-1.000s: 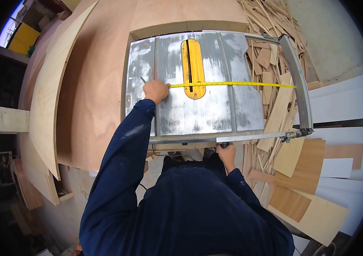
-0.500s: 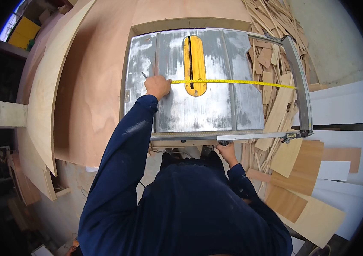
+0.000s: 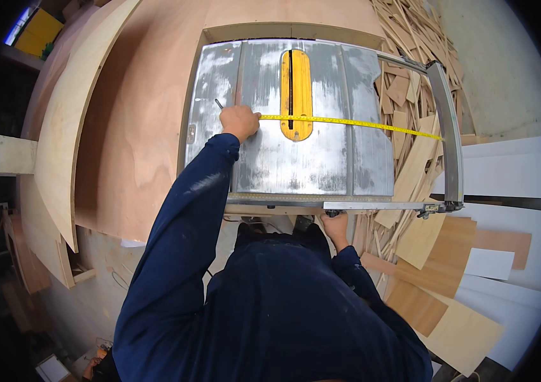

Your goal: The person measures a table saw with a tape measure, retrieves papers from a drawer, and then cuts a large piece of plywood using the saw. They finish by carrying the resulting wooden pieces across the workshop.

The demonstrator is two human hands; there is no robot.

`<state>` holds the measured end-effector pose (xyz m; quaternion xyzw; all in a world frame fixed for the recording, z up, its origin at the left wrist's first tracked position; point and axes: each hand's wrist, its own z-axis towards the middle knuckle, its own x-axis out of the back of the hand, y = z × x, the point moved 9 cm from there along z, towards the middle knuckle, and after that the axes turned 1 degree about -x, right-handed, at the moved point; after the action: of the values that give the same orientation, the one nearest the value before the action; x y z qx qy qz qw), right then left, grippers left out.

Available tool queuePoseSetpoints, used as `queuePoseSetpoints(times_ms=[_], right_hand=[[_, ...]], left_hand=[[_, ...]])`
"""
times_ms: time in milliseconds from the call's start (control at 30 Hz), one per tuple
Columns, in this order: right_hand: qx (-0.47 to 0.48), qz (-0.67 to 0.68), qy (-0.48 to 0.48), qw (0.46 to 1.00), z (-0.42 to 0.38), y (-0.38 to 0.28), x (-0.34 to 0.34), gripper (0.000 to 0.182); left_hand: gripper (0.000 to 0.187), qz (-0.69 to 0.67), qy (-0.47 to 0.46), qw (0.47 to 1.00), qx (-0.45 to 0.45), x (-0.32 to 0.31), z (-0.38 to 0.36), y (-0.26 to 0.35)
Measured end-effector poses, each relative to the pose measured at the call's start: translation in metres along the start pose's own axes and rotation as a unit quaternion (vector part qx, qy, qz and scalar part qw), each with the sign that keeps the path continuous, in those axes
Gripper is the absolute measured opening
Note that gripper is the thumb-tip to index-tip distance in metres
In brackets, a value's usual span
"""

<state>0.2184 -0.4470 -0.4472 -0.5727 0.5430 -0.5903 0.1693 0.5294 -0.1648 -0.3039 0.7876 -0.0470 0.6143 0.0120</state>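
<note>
My left hand (image 3: 239, 123) is closed over the near end of a yellow tape measure (image 3: 346, 121), with a pen-like stick (image 3: 219, 104) poking out from it. The tape stretches right across the grey metal saw table (image 3: 315, 169) and the yellow slotted insert (image 3: 296, 95), reaching the grey fence bar (image 3: 447, 140). At the front edge, my right hand (image 3: 336, 229) has its fingers closed round a dark knob (image 3: 334, 214) under the front rail (image 3: 372, 205); part of the grip is hidden.
Large plywood sheets (image 3: 143, 127) surround the saw's left and back sides. A heap of wood offcuts (image 3: 410, 38) lies right. Flat boards (image 3: 448, 254) and white panels (image 3: 506, 165) lie beyond the fence. A white beam (image 3: 3, 153) juts in at far left.
The camera view has shifted slightly, moving the saw table a little in the picture. Both hands keep their places on the tape and at the knob.
</note>
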Motion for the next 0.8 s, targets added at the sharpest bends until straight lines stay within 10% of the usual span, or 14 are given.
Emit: queuePoseSetpoints(times_ms=[800], right_hand=[[-0.007,-0.073,0.050,0.996,-0.006,-0.022,0.009,0.023]], left_hand=[[0.044,0.008,-0.010,1.000,0.006,0.001,0.000,-0.001]])
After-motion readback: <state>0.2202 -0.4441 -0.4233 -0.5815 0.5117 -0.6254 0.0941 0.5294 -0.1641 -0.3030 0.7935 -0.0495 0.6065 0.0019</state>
